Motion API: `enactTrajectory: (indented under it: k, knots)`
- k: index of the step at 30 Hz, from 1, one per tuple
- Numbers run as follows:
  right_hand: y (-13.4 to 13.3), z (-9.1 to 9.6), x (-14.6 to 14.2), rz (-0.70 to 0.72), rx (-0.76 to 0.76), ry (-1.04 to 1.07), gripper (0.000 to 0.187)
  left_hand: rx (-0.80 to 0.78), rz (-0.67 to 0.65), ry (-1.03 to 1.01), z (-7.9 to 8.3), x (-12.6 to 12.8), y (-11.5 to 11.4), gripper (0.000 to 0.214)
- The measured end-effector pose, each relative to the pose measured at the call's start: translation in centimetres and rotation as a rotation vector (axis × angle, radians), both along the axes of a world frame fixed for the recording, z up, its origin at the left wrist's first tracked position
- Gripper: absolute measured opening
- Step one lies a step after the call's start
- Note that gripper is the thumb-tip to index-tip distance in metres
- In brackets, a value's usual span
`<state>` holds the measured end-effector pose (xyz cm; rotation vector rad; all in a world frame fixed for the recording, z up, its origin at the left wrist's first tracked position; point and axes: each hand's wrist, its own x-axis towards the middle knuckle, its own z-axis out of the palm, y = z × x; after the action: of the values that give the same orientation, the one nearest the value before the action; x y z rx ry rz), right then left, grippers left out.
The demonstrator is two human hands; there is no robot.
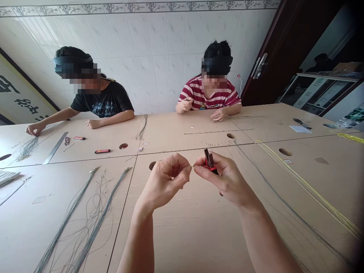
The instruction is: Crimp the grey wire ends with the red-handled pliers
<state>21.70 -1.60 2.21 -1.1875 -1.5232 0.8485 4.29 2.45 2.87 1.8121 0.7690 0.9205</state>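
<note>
Holding pliers [209, 162] in right grip [226, 176], left grip [169, 174] just beside

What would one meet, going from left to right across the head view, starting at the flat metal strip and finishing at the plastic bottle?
Flat metal strip → small black-and-red item → left hand → right hand with pliers → white paper → plastic bottle.

A bare left hand [169, 178] pinches a thin, pale thread, its fingertips near those of the right hand [224, 175], which also holds red-and-black-handled metal pliers [211, 160], above a beige wooden table [184, 239] bearing grey-green cord bundles [109, 201] and long yellow cords [308, 185].
</note>
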Motion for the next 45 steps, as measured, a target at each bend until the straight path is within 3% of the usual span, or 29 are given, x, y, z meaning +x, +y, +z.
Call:
enactTrajectory:
  k: [7,14,24,30,35,40,45]
  knots:
    - [-0.1,-0.4,0.0,-0.001,0.139,-0.083,0.012,0.015,0.014,-0.009,-0.2,-0.3,-0.1,0.011]
    - [0.1,-0.7,-0.3,-0.061,0.401,-0.232,0.011,0.026,0.009,-0.069,-0.4,-0.3,0.1,0.013]
    - [0.0,-0.6,0.0,0.008,0.356,-0.243,0.011,-0.023,-0.056,-0.045,-0.1,-0.9,0.1,0.011]
    - [0.5,-1.0,-0.2,-0.062,0.622,-0.348,0.019,-0.029,-0.037,-0.095,-0.2,-0.6,0.2,0.011]
    - [0.6,-1.0,-0.4,-0.125,0.742,-0.443,0.020,-0.067,-0.040,-0.109,-0.3,-0.7,0.4,0.012]
    - [0.6,-1.3,-0.7,-0.174,0.781,-0.516,0.020,-0.090,-0.057,-0.143,-0.4,-0.7,0.5,0.015]
    - [0.8,-1.6,-0.2,-0.108,0.702,-0.374,0.019,-0.104,-0.081,-0.154,-0.5,-1.1,0.6,0.015]
